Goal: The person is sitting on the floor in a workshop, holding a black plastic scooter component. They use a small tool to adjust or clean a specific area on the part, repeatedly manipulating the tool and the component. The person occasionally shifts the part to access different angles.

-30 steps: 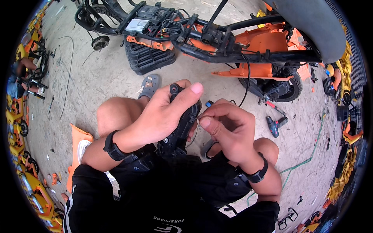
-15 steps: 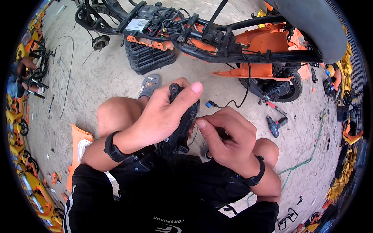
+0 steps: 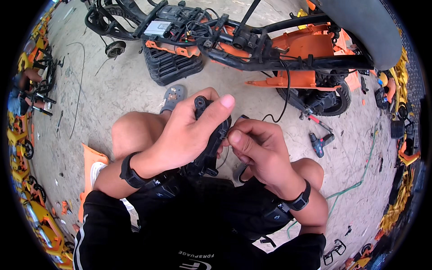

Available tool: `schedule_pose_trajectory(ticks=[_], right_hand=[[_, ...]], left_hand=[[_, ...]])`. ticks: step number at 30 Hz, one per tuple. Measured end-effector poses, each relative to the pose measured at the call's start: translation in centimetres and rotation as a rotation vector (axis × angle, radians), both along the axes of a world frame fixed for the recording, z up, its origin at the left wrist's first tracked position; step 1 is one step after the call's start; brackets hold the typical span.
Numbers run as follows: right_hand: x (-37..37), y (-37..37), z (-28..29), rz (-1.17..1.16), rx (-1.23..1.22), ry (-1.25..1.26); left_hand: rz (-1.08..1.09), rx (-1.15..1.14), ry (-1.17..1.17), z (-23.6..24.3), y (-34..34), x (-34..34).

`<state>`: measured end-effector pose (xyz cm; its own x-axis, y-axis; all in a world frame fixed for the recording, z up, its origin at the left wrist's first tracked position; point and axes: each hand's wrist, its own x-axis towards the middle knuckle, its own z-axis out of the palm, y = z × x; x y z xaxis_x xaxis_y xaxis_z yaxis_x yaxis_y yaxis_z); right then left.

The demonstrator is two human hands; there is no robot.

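My L hand [image 3: 189, 130] grips black part [image 3: 208, 157], R hand [image 3: 261, 146] pinched at its right edge, contents unclear; prob. detail work, next needs steadiness.

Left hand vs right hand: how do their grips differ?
Grip: the left hand wraps around the black part; the right hand has thumb and forefinger pinched together at its right edge.

Thumb: the left hand's is stretched out above the part; the right hand's is pressed toward the forefinger. Whether anything sits in that pinch is too small to tell.

Shared: both are bare, each with a black wristband.
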<state>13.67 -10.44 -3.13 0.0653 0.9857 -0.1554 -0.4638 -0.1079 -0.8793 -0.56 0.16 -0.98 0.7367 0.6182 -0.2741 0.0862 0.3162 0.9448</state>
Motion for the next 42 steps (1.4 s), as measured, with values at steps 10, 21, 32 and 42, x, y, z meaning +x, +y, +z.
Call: schedule_pose_trajectory(ticks=[10, 21, 32, 42], right_hand=[[0.1, 0.1, -0.1, 0.054, -0.118, 0.309], [0.6, 0.0, 0.5, -0.013, -0.029, 0.288], [0.1, -0.4, 0.6, -0.207, 0.244, -0.555], [0.5, -0.4, 1.2, -0.296, 0.337, -0.755]], left_hand=[[0.007, 0.002, -0.052, -0.1, 0.1, 0.0], [0.034, -0.099, -0.135, -0.5, 0.0, 0.2], [0.017, -0.034, -0.036, 0.3, -0.1, 0.3], [-0.029, 0.348, -0.250, -0.4, 1.1, -1.1]])
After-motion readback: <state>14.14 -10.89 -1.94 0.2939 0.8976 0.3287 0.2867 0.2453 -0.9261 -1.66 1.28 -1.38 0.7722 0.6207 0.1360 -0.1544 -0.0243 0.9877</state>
